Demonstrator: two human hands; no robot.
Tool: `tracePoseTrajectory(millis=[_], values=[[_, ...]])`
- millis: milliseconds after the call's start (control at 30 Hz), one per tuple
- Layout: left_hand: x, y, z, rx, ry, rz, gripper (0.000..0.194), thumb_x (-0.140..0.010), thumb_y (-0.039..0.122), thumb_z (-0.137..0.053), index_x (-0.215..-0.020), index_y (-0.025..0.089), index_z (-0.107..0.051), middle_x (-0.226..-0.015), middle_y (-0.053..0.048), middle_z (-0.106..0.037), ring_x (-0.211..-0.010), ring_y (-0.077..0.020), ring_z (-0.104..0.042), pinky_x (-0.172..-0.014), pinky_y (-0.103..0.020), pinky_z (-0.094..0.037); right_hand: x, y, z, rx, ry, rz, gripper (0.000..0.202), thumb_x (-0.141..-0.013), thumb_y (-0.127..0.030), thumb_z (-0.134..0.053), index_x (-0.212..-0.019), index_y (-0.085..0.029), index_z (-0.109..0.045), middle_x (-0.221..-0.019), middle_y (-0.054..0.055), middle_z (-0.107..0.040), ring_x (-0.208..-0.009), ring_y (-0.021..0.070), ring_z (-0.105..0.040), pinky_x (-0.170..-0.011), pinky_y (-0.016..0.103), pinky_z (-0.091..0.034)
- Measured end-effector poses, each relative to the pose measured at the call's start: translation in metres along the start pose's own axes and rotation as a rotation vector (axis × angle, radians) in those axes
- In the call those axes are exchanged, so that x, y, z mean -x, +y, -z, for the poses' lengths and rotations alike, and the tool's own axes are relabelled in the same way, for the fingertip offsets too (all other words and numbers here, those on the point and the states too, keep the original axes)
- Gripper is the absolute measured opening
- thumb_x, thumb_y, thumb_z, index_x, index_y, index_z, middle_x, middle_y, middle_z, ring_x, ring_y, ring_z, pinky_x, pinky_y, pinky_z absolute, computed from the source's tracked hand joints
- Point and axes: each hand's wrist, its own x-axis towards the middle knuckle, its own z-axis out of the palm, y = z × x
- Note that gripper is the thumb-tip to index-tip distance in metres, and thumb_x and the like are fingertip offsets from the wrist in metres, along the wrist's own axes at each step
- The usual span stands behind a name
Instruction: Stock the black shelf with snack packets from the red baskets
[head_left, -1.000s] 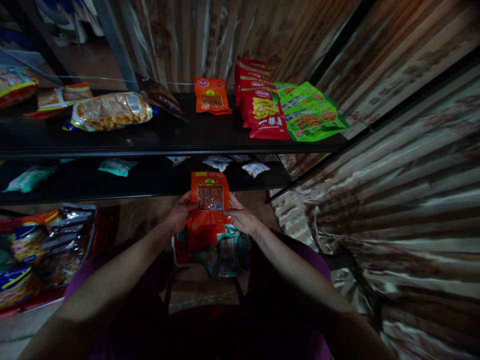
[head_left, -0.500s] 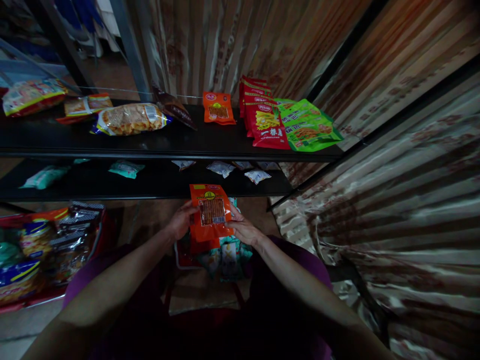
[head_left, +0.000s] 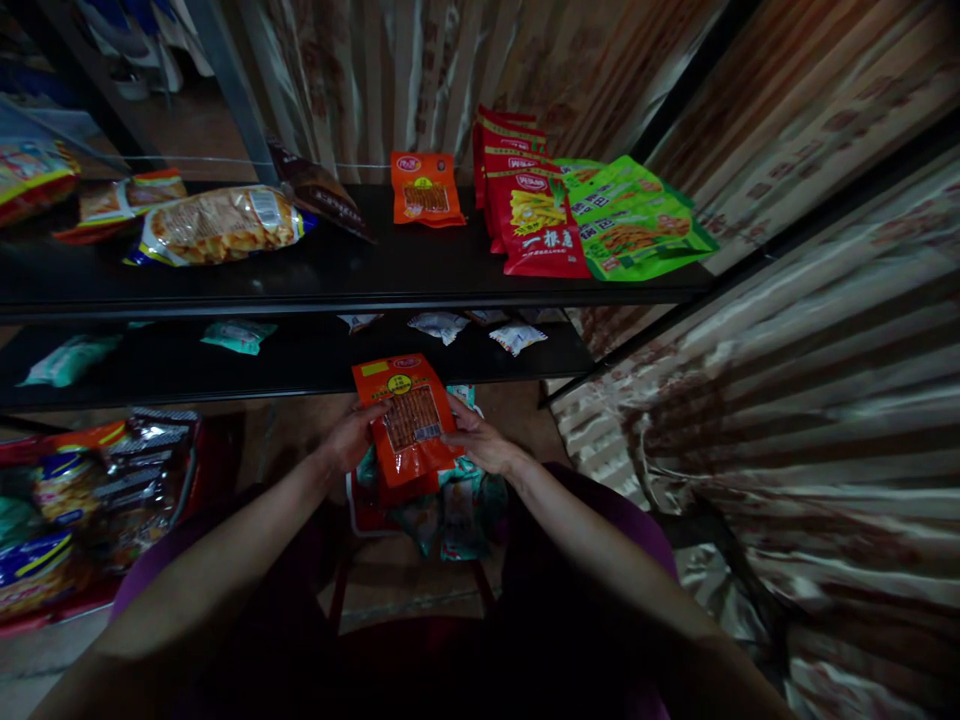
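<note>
Between my hands is an orange snack packet (head_left: 409,420) with a clear window showing brown sticks. My left hand (head_left: 354,437) grips its left edge, and my right hand (head_left: 480,440) pinches the right edge. The packet is tilted, its face toward me, in front of the lower shelf. Beneath it a red basket (head_left: 367,520) holds green-and-white packets (head_left: 461,515), partly hidden by the orange packet and my hands. A similar orange packet (head_left: 427,192) leans upright on the upper shelf (head_left: 420,270).
Red bags (head_left: 532,215) and green bags (head_left: 637,225) stand on the upper shelf's right; a bread bag (head_left: 221,225) and a brown bag (head_left: 319,195) lie left. Small white packets (head_left: 517,337) and teal packets (head_left: 238,335) lie on the lower shelf (head_left: 315,375). Another red basket (head_left: 191,480) holds snacks.
The view has shifted slightly. The orange packet in my hands has moved a little left and tilted, its top leaning left. Both hands keep their hold.
</note>
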Motion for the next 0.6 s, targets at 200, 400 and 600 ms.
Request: tracePoseTrajectory(millis=[200, 400, 600], values=[[-0.006, -0.006, 0.000, 0.023, 0.026, -0.044, 0.027, -0.064, 0.016, -0.072, -0.090, 0.012, -0.067, -0.087, -0.009, -0.074, -0.089, -0.0252, -0.070, -0.087, -0.039, -0.053, 0.001, 0.003, 0.000, -0.020, 0.016, -0.002, 0.073, -0.056, -0.011, -0.073, -0.124, -0.030, -0.055, -0.100, -0.001, -0.072, -0.081, 0.0177, -0.069, -0.074, 0.030, -0.055], [-0.008, -0.007, -0.006, 0.011, 0.024, -0.092, 0.030, -0.062, 0.019, -0.074, -0.091, 0.014, -0.068, -0.090, -0.007, -0.074, -0.091, -0.0254, -0.069, -0.086, -0.039, -0.054, -0.001, 0.012, 0.009, 0.144, 0.111, 0.071, 0.070, -0.063, -0.017, -0.070, -0.129, -0.030, -0.051, -0.105, -0.001, -0.070, -0.092, 0.0188, -0.067, -0.085, 0.034, -0.052], [-0.021, -0.016, -0.005, -0.005, 0.065, -0.133, 0.026, -0.063, 0.020, -0.073, -0.089, 0.016, -0.068, -0.087, -0.006, -0.074, -0.091, -0.0238, -0.069, -0.084, -0.034, -0.053, -0.003, 0.013, 0.016, 0.688, 0.347, 0.265, 0.067, -0.067, -0.020, -0.066, -0.131, -0.030, -0.051, -0.138, 0.003, -0.051, -0.130, 0.0233, -0.043, -0.112, 0.044, -0.029]])
